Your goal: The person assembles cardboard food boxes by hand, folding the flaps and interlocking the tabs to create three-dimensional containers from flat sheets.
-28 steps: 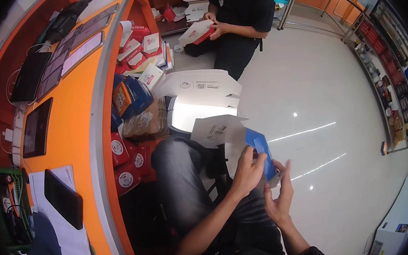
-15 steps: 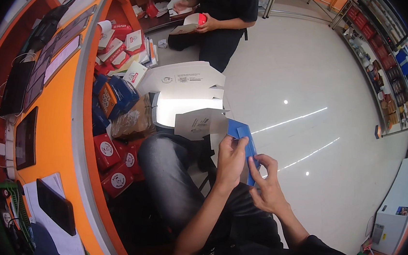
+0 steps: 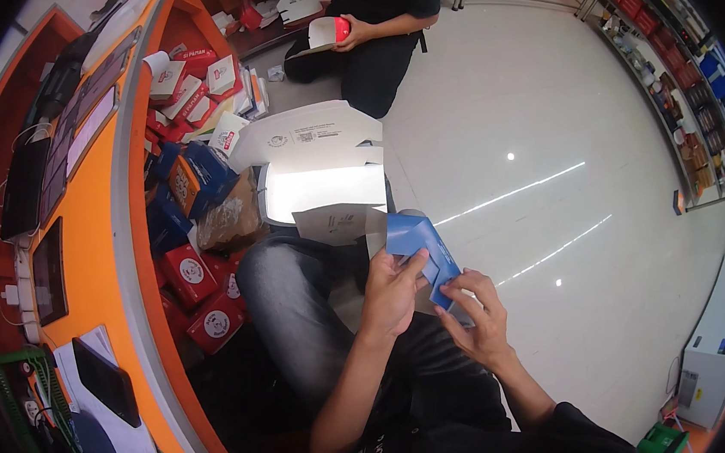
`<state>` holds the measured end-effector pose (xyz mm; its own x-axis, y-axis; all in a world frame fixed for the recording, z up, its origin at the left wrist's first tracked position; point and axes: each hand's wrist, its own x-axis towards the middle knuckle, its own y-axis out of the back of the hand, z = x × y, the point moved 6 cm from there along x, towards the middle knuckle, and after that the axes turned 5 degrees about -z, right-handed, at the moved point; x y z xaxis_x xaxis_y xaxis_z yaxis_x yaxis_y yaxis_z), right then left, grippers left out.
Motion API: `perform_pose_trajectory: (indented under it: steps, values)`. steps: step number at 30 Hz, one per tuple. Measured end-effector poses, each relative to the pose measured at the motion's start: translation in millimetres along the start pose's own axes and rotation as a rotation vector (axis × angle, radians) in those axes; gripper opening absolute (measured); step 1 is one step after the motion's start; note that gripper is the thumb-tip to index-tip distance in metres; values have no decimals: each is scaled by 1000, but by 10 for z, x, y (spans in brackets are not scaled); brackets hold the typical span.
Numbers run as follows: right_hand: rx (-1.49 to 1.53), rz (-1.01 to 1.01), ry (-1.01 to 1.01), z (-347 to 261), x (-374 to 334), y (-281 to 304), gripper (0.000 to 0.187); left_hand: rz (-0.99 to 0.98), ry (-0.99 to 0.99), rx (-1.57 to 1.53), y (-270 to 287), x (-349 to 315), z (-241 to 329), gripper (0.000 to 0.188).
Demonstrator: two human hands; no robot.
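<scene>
The right hand (image 3: 477, 318), splayed earlier, now pinches the lower end of the blue carton (image 3: 414, 234), whose blue side shows broader. The co-worker's hand (image 3: 359, 34) now grips the red-and-white box (image 3: 321, 35) alone.

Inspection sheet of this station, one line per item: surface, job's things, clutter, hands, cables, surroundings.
Surface: orange counter at left, bearing a phone on papers and a tablet.
Job's things: blue carton, partly folded, held over the lap; white carton sheet beyond the left knee.
Clutter: red boxes and blue boxes heaped beside the counter.
Hands: left hand and right hand both grip the carton.
Cables: white cable looped at the counter's left; power strip below it.
Surroundings: co-worker ahead holding a red-and-white box; stocked shelves at right.
</scene>
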<state>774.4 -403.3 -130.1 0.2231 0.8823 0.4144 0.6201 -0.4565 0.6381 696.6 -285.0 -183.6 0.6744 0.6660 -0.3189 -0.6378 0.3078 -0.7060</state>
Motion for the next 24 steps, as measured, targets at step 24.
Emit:
perform_pose_trajectory:
  steps: [24]
  values:
    - [-180,184,-53,-19,-10,2,32,80,-94,475,-91,-87,-274,19]
